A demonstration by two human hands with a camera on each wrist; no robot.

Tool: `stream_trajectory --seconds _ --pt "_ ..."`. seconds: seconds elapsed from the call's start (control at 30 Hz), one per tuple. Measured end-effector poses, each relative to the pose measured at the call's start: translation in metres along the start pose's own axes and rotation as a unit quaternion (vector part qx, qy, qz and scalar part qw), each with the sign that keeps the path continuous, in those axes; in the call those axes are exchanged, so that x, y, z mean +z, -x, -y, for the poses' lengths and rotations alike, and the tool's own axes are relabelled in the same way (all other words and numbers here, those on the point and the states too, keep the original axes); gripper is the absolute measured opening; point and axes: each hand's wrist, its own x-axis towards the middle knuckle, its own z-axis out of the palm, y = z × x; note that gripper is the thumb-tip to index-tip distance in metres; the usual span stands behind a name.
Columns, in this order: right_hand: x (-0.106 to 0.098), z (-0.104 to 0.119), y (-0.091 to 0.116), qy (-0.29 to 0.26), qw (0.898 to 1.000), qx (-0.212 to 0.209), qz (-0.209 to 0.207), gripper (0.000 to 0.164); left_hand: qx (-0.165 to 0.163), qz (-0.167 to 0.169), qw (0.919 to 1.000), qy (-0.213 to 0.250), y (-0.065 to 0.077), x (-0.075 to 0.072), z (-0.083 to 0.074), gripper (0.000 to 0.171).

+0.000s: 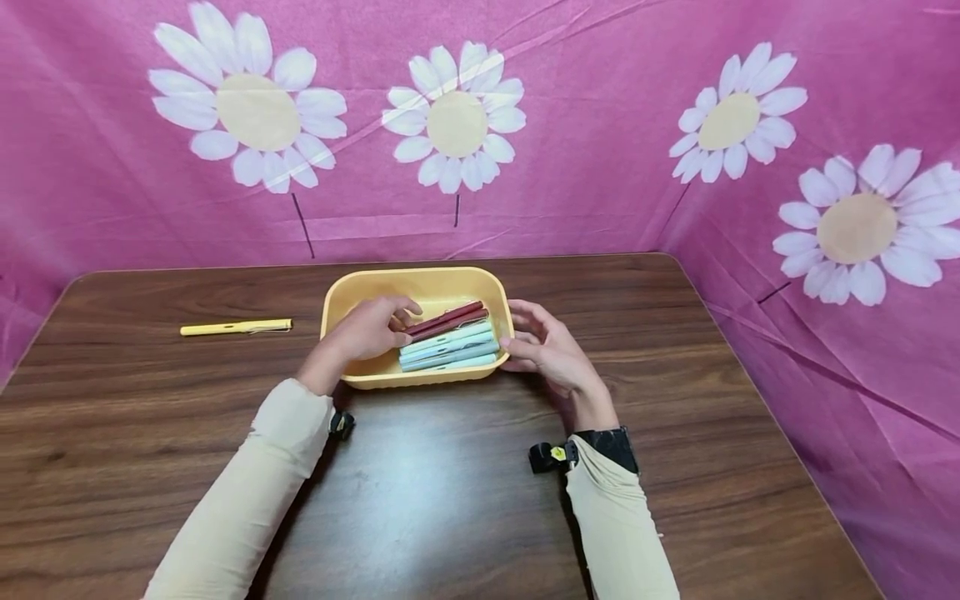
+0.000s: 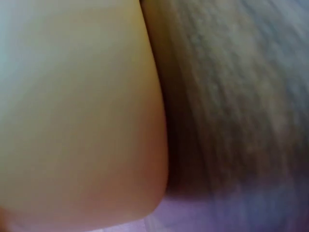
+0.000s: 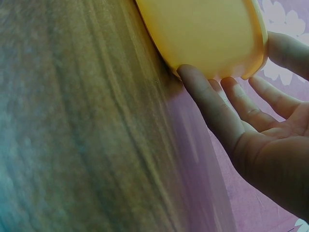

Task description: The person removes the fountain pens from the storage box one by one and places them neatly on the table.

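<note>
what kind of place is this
Probably a tabletop work spot set up for handling small items, though the room beyond can't be seen: a wood-grain table, a pink flowered cloth hung around it, and a yellow bin of pens.

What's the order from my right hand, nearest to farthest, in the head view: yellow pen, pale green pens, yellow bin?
1. Yellow bin: touching your right hand.
2. Pale green pens: inside, right side.
3. Yellow pen: left of the bin.
</note>
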Motion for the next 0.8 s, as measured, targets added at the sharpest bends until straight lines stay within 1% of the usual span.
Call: stream_trajectory --seconds 0.07,0.17,0.33,0.53,0.7,0.8 --pt "-0.0001 0.0006 -0.0001 0.000 1.000 0.002 -0.001 0.064 -0.005 0.000 0.9998 -0.019 0.0004 0.0001 -0.0010 0.036" --pt "-0.0002 0.0006 -0.0004 0.004 1.000 0.002 0.001 0.065 -0.014 -0.004 0.9993 -0.033 0.0008 -0.0003 -0.0016 0.032" --pt "-0.0006 0.0010 0.0000 0.009 1.000 0.001 -0.002 0.065 -0.023 -0.011 0.9992 -0.029 0.0002 -0.0010 -0.0013 0.025" --pt "-0.0004 0.0015 0.0007 0.011 1.000 0.000 0.000 0.065 -0.029 -0.011 0.9995 -0.008 -0.0004 -0.0011 -0.0011 0.022" --pt "-0.0004 0.0011 0.0010 0.012 1.000 -0.001 -0.001 0.065 -0.027 -0.032 0.9987 0.030 0.0004 -0.0018 0.0001 0.020" --pt "-0.0003 0.0008 0.0006 0.010 1.000 0.001 -0.002 0.065 -0.031 -0.045 0.9972 0.051 0.0015 -0.0026 0.0000 0.018"
